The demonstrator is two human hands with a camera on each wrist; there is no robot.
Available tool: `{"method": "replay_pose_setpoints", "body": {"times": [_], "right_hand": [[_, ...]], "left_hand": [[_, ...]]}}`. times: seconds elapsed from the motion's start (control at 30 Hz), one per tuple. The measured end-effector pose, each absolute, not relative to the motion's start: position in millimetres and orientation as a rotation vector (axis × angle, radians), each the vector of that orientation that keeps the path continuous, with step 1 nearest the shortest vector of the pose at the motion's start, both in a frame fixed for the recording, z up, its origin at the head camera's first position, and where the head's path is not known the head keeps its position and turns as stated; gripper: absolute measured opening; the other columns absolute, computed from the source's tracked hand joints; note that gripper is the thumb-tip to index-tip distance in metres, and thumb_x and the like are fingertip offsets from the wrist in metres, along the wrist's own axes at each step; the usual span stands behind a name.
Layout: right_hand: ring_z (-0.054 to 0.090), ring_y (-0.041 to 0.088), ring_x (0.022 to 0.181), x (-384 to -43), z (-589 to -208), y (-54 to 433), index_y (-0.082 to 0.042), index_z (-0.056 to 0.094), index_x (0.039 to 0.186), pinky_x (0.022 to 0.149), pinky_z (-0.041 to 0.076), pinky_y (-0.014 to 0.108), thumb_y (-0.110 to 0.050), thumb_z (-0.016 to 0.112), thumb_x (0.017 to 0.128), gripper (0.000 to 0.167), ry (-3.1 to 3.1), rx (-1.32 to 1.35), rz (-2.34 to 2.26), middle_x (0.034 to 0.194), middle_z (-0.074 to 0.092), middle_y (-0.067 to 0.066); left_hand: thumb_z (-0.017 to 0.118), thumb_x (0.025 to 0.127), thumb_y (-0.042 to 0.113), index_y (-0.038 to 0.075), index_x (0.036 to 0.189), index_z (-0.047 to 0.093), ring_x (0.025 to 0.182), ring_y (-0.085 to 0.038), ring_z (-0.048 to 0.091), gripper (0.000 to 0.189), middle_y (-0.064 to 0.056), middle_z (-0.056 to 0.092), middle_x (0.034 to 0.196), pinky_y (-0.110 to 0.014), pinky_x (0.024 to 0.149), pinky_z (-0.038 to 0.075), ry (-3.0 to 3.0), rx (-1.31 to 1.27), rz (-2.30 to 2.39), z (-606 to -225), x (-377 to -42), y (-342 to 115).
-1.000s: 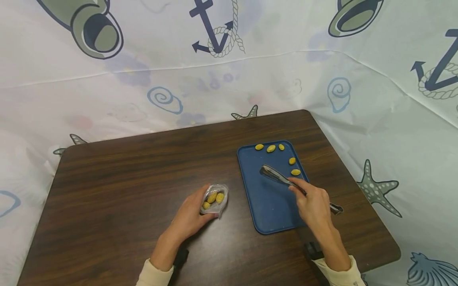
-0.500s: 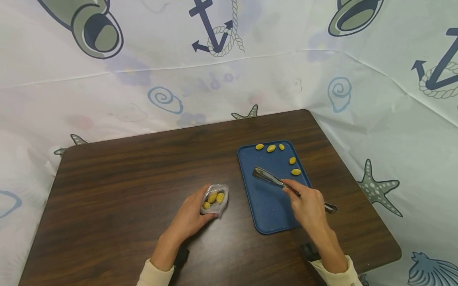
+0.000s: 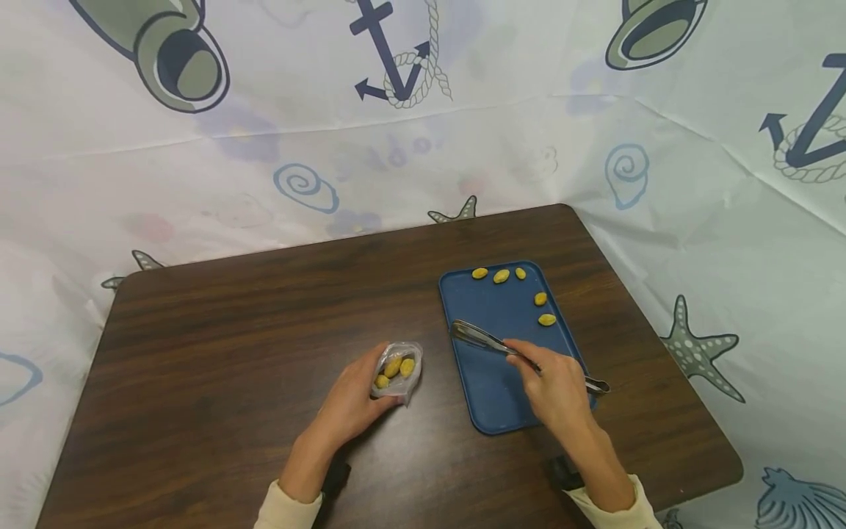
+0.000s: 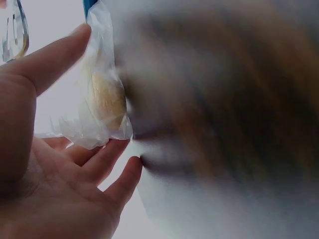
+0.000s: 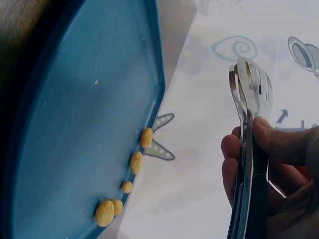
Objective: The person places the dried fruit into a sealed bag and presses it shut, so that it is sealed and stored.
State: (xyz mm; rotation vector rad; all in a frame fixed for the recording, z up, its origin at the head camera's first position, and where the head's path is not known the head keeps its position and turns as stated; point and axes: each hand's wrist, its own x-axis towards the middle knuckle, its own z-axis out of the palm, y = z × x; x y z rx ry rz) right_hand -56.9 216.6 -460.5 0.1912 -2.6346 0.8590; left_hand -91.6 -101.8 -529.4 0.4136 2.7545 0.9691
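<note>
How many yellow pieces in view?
8: three pieces at the far edge of the tray, two pieces at its right edge, three pieces in the plastic bag; more may be hidden there.

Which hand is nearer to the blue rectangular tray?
Right. The right hand, gripping shiny metal tongs, is over the near right part of the tray. The left hand is out past its left edge, holding a clear plastic bag of yellow oval pieces.

The left hand (image 3: 349, 402) holds a bag (image 3: 413, 383) of yellow pieces (image 3: 393, 366); the right hand (image 3: 557, 386) grips tongs (image 3: 485, 339) over a blue tray (image 3: 492, 404).
</note>
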Motion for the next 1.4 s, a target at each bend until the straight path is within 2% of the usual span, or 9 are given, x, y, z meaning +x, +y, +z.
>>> {"method": "replay_pose_setpoints", "body": {"times": [0.07, 0.13, 0.23, 0.33, 0.63, 0.9, 1.4], "right_hand": [[0.040, 0.001, 0.052, -56, -462, 214, -0.010, 0.080, 0.112, 0.048, 0.032, 0.020, -0.006, 0.081, 0.086, 0.026, -2.636, 0.204, 0.864, 0.097, 0.081, 0.011], [0.052, 0.005, 0.057, -55, -462, 212, -0.010, 0.080, 0.111, 0.051, 0.042, 0.022, -0.005, 0.081, 0.086, 0.026, -2.630, 0.224, 0.857, 0.098, 0.081, 0.010], [0.072, 0.015, 0.069, -55, -462, 208, -0.010, 0.080, 0.111, 0.059, 0.057, 0.031, -0.005, 0.082, 0.085, 0.027, -2.621, 0.252, 0.844, 0.100, 0.081, 0.010], [0.079, 0.024, 0.084, -56, -461, 204, -0.010, 0.080, 0.112, 0.067, 0.062, 0.041, -0.004, 0.082, 0.085, 0.028, -2.620, 0.277, 0.846, 0.102, 0.081, 0.010], [0.079, 0.027, 0.092, -56, -464, 191, -0.013, 0.080, 0.113, 0.074, 0.063, 0.045, -0.006, 0.082, 0.085, 0.030, -2.685, 0.281, 0.896, 0.103, 0.081, 0.006], [0.078, 0.024, 0.090, -54, -466, 181, -0.014, 0.080, 0.113, 0.072, 0.062, 0.044, -0.007, 0.083, 0.084, 0.030, -2.701, 0.311, 0.924, 0.102, 0.081, 0.005], [0.078, 0.021, 0.092, -55, -471, 162, -0.017, 0.080, 0.114, 0.075, 0.062, 0.043, -0.010, 0.081, 0.087, 0.028, -2.724, 0.348, 0.925, 0.103, 0.081, 0.003]], "left_hand": [[0.087, 0.084, 0.032, 0.010, 0.159, 0.036, 0.142, -0.041, 0.049, 0.094, -0.019, 0.050, 0.155, -0.058, 0.116, 0.041, 2.753, 0.412, 0.971, -530, -91, -102], [0.087, 0.084, 0.032, 0.010, 0.159, 0.036, 0.142, -0.040, 0.049, 0.094, -0.019, 0.051, 0.155, -0.058, 0.116, 0.040, 2.751, 0.409, 0.975, -530, -90, -102], [0.087, 0.084, 0.032, 0.010, 0.159, 0.036, 0.142, -0.040, 0.049, 0.094, -0.018, 0.051, 0.155, -0.058, 0.117, 0.040, 2.751, 0.406, 0.980, -530, -90, -102], [0.087, 0.084, 0.033, 0.011, 0.160, 0.036, 0.142, -0.039, 0.049, 0.094, -0.017, 0.051, 0.156, -0.057, 0.117, 0.040, 2.754, 0.401, 0.978, -530, -90, -102], [0.088, 0.083, 0.031, 0.011, 0.159, 0.037, 0.141, -0.039, 0.051, 0.093, -0.017, 0.052, 0.155, -0.057, 0.116, 0.041, 2.766, 0.399, 0.986, -529, -88, -100], [0.088, 0.083, 0.031, 0.011, 0.159, 0.037, 0.142, -0.038, 0.050, 0.093, -0.017, 0.052, 0.155, -0.056, 0.116, 0.042, 2.765, 0.404, 0.990, -529, -85, -99], [0.088, 0.083, 0.029, 0.010, 0.159, 0.037, 0.140, -0.039, 0.051, 0.093, -0.018, 0.053, 0.153, -0.057, 0.115, 0.042, 2.767, 0.419, 0.994, -528, -86, -99]]}}
